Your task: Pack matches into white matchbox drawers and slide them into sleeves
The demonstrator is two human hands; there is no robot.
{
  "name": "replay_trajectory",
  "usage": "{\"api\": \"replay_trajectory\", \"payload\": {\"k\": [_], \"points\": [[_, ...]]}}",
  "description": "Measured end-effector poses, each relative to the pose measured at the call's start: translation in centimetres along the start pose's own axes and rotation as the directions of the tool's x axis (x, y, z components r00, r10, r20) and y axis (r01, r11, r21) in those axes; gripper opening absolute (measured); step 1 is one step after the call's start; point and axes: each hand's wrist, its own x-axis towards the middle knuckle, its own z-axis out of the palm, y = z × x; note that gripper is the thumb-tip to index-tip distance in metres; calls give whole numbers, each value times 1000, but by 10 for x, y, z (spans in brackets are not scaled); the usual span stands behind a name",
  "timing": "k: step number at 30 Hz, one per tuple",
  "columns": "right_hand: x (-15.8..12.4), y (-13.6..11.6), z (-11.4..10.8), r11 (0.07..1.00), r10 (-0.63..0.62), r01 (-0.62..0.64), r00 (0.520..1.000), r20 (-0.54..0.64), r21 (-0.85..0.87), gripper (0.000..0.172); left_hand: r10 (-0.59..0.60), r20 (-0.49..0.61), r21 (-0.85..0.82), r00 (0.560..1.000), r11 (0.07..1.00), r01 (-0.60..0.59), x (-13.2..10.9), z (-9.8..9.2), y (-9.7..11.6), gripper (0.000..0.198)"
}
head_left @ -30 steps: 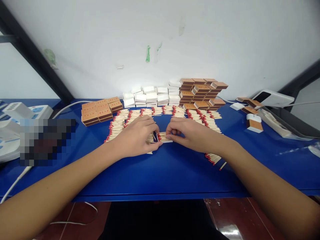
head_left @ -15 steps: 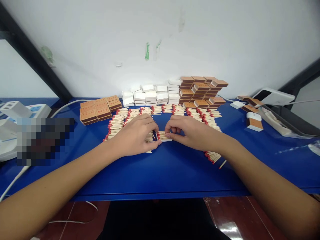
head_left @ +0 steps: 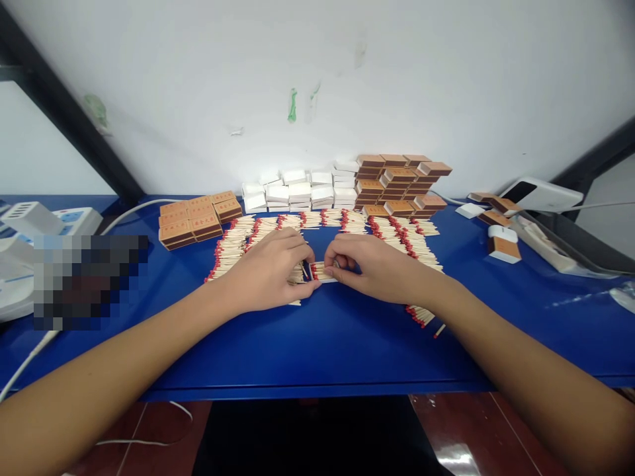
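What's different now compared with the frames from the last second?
The right hand has shifted slightly left, its fingertips farther along the small white tray; nothing is visibly let go. The left hand stays at the tray's left end. The loose matches and stacked brown boxes look unchanged.

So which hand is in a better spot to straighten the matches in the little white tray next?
Probably the right hand: it is bent right over the plain ends of the matches in the white tray. The left hand looks busy, clasping the tray's left end.
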Motion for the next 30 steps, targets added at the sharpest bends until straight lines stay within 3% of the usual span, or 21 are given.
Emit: {"api": "replay_trajectory", "payload": {"k": [11,17,22,28,30], "points": [[2,9,-4,999,40,-43,994,-99,-27,10,4,-21,-18,1000,1000,-4,3,-11,-5,26],[-2,5,-8,999,35,-35,999,2,30,34,22,-55,-30,998,999,-23,1,-9,-6,26],[-3,9,-9,998,58,-58,998,30,0,27,13,-72,-31,997,999,-16,-2,-6,-2,33],[-2,9,-13,993,100,-105,992,79,52,38,18,-79,-16,997,1000,-19,-5,1,-7,28],[-1,13,-20,991,110,-114,993,46,72,39,13,-73,-21,997,1000,-15,-6,2,-8,28]]}}
